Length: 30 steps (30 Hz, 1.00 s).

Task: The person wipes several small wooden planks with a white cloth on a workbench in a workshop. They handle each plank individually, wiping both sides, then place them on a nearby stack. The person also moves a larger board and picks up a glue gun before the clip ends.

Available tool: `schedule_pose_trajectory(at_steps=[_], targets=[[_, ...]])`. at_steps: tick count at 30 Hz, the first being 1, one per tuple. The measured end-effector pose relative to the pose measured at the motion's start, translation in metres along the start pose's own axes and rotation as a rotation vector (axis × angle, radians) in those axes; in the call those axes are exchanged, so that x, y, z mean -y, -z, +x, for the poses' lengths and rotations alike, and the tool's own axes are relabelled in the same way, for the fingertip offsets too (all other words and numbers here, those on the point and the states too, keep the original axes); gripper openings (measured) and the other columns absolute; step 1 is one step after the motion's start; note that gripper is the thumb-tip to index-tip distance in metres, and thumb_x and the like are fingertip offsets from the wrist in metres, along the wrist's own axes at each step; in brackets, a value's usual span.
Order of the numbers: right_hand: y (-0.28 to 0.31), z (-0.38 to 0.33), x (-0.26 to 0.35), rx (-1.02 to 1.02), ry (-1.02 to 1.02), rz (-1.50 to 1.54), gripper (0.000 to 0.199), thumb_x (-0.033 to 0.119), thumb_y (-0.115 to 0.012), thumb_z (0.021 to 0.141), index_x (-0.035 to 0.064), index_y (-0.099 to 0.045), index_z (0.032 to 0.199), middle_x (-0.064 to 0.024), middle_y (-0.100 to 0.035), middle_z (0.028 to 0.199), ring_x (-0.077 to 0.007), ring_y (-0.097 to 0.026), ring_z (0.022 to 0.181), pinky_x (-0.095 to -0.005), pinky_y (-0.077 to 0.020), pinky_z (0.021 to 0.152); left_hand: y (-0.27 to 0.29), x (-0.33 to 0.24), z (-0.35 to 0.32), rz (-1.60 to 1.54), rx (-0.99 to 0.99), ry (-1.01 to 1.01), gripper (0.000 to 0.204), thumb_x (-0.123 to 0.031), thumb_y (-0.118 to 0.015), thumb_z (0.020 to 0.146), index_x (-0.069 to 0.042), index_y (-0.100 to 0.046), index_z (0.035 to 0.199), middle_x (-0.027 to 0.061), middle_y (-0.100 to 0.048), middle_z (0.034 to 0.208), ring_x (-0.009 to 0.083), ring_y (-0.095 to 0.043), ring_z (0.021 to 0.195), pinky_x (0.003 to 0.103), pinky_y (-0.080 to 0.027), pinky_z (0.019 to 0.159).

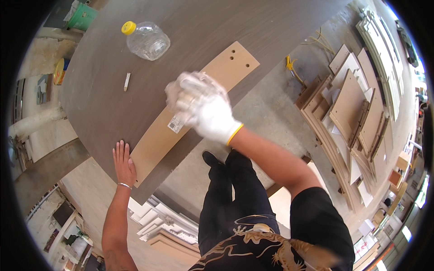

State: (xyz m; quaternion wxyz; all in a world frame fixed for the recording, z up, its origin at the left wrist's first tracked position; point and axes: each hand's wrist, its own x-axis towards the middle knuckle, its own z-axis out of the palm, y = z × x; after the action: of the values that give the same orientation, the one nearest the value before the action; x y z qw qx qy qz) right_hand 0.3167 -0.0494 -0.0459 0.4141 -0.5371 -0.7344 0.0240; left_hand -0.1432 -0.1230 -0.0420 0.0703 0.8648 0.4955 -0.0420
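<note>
A long tan board lies slantwise on the grey-brown table, with several round holes at its far right end and a white label near its middle. My right hand, in a white glove with a yellow cuff, is over the middle of the board. Its fingers are closed round a crumpled whitish rag, blurred by motion. My left hand is bare and lies flat with fingers stretched out, at the board's near left end, the thumb touching its edge.
A clear plastic bottle with a yellow cap stands on the table beyond the board. A small white stick-like piece lies left of it. Stacked panels stand on the floor at right; white panels lie below the table's near edge.
</note>
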Motion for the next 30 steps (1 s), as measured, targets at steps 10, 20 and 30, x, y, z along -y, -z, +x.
schedule_pose_trajectory(at_steps=[10,20,30], targets=[[0.139,-0.045,-0.143,-0.812,-1.203,1.016,0.037,0.021,-0.058,0.105,0.0057,-0.062,0.139,-0.0136,-0.065,0.135,-0.0281,-0.064,0.121,-0.0405,-0.0501,0.106,0.02,-0.116,0.077,-0.144,-0.142,0.058,0.082,-0.039,-0.058,0.101,0.004,-0.027,0.164,0.0285,-0.024,0.171,0.0443,-0.021,0.16,0.058,-0.014,0.13],[0.155,-0.186,-0.005,-0.911,-1.469,1.27,0.051,0.03,-0.063,0.106,0.0087,-0.051,0.151,-0.0139,-0.058,0.15,-0.0348,-0.058,0.135,-0.0519,-0.0486,0.114,0.009,-0.24,0.095,-0.097,0.083,0.049,0.112,-0.038,-0.082,0.085,0.007,-0.017,0.164,0.028,-0.016,0.173,0.0454,-0.014,0.161,0.063,-0.009,0.129],[0.167,-0.222,-0.001,-0.987,-1.54,1.358,0.054,0.036,-0.065,0.105,0.0103,-0.052,0.15,-0.0129,-0.058,0.15,-0.0356,-0.056,0.136,-0.0536,-0.0461,0.116,0.072,-0.171,0.107,-0.427,-0.016,0.307,0.035,-0.021,-0.079,0.088,-0.006,-0.07,0.118,0.0149,-0.072,0.114,0.0366,-0.07,0.104,0.045,-0.057,0.087]])
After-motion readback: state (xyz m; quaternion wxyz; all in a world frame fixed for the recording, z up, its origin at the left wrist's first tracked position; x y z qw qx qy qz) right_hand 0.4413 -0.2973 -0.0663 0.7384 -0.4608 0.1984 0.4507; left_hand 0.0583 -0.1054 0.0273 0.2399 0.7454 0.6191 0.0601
